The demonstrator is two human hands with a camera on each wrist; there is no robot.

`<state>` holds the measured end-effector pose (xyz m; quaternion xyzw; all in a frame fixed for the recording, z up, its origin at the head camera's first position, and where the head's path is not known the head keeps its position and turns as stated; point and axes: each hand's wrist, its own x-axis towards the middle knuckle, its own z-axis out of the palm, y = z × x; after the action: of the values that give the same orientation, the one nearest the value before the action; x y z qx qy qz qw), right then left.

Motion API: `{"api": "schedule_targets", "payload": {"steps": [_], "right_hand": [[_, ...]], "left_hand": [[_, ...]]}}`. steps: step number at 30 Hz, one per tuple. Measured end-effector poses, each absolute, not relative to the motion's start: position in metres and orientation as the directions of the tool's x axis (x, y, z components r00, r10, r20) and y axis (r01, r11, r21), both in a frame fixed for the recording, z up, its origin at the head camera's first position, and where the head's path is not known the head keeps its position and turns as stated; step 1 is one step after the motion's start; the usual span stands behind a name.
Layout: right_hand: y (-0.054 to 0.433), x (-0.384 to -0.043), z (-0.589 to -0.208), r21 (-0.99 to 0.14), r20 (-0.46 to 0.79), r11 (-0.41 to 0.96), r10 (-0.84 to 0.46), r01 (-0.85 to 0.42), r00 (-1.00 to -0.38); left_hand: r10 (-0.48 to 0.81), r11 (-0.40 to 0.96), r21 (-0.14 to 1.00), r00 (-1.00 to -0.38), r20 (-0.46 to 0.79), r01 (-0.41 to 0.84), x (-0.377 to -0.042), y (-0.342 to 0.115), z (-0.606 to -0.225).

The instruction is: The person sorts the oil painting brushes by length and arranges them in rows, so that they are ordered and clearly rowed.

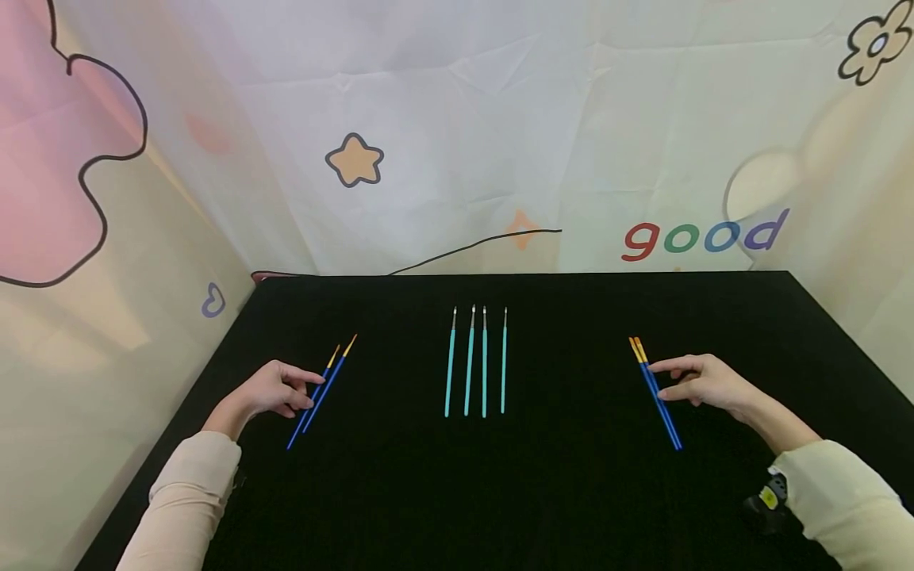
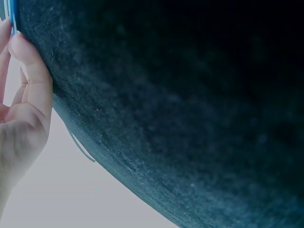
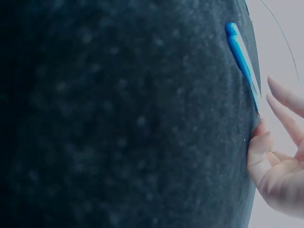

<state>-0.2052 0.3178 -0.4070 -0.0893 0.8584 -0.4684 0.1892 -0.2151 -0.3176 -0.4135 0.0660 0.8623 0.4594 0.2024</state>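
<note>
My left hand (image 1: 280, 388) pinches one slim blue paintbrush (image 1: 298, 429) between thumb and index finger. A second blue paintbrush (image 1: 336, 371) lies just right of it, almost parallel. In the left wrist view the blue handle (image 2: 13, 10) shows between the thumb and finger at the upper left. On the right, two blue paintbrushes (image 1: 666, 416) lie side by side, orange bristles pointing away from me. My right hand (image 1: 707, 384) has its index finger and thumb spread apart, fingertips right at their right edge. The right wrist view shows the blue handles (image 3: 242, 59) beyond the thumb.
Several turquoise brushes (image 1: 468, 373) with pale tips lie in a row mid-table, between the hands. The black tabletop (image 1: 457, 492) ends at a printed cloth backdrop (image 1: 457, 143) behind and along the sides. A dark wrist device (image 1: 769, 501) sits at the right sleeve.
</note>
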Motion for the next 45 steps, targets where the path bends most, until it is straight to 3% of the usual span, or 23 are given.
{"api": "schedule_targets", "payload": {"steps": [18,26,33,45], "right_hand": [[0.32,-0.2041,-0.4097,-0.784,-0.239,0.62,-0.249,0.035,-0.939],[0.3169,-0.2048,-0.4111,-0.762,-0.194,0.646,-0.287,-0.04,-0.938],[0.3182,-0.2059,-0.4111,-0.793,-0.228,0.609,-0.289,0.005,-0.93],[0.3214,-0.207,-0.4134,-0.791,-0.227,0.611,-0.356,-0.041,-0.906]], "left_hand": [[0.284,0.572,0.816,-0.914,-0.289,-0.081,-0.2136,-0.3168,-0.4119],[0.283,0.574,0.814,-0.912,-0.296,-0.085,-0.2134,-0.3157,-0.4126],[0.284,0.572,0.816,-0.913,-0.293,-0.084,-0.2135,-0.3161,-0.4131],[0.293,0.546,0.834,-0.914,-0.282,-0.082,-0.2117,-0.3175,-0.4141]]}}
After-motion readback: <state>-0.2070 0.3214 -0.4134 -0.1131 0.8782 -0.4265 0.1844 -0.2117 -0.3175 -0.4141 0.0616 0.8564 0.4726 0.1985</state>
